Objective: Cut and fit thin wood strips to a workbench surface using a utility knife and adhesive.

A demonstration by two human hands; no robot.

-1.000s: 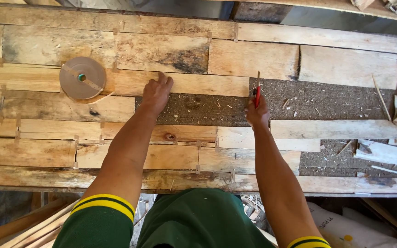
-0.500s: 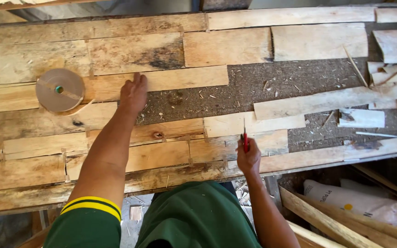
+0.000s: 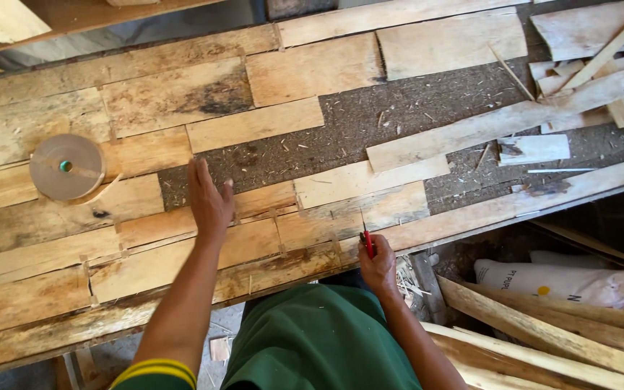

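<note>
Left hand (image 3: 209, 198): fingers spread flat, pressing thin veneer sheets (image 3: 182, 245) on the counter (image 3: 413, 115).
Right hand (image 3: 378, 263): fingers wrapped round a red-handled cutter (image 3: 367, 242) at the counter's 5 o'clock edge.
Veneer: probably light, brittle; best handled flat-palmed.

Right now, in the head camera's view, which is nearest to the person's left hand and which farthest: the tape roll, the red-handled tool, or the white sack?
1. Tape roll, to the left hand's left.
2. Red-handled tool, in the right hand, to its right.
3. White sack, far right, below the bench.

Two hands show: the left hand (image 3: 209, 198) and the right hand (image 3: 378, 266). There is one red cutter (image 3: 367, 242), one tape roll (image 3: 67, 166) and one white sack (image 3: 579, 283). Veneer pieces on the bench (image 3: 413, 115) are too many and too overlapped to count surely.
</note>
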